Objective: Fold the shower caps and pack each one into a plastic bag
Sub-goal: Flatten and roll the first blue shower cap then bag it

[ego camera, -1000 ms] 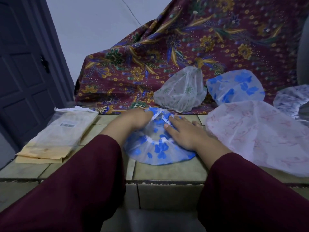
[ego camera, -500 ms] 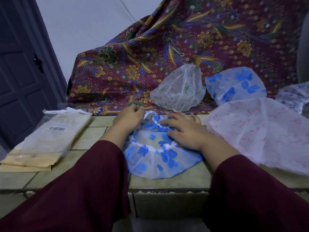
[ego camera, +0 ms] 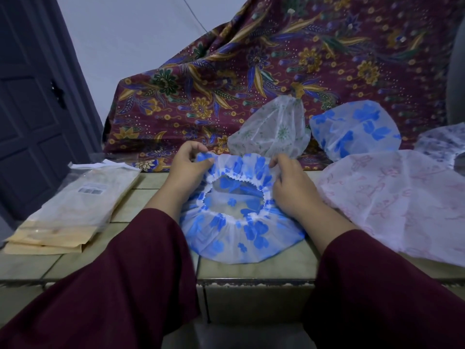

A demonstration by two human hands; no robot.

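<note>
A: Both hands are pinching the far rim of the blue-flowered shower cap [ego camera: 241,222], which is lying on the tiled ledge [ego camera: 256,269] — left hand [ego camera: 187,163], right hand [ego camera: 289,185], fingers curled on the elastic.

B: Then I'd be pulling that rim evenly toward the wrists, keeping the fold flat; the plastic bags [ego camera: 75,207] are waiting left of the left hand.

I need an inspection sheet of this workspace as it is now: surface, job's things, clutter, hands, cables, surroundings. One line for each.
Surface: tiled ledge, with a metal strip along its front edge.
Job's things: blue-flowered shower cap lies opening-up in front; pink-patterned cap to the right; green-patterned cap, second blue cap and a purple-patterned cap behind; stack of plastic bags at the left.
Clutter: nothing seen.
Hands: left hand and right hand both pinch the front cap's far rim.
Cables: thin cable on the wall.
Surroundings: batik cloth draped behind; dark door at the left.
</note>
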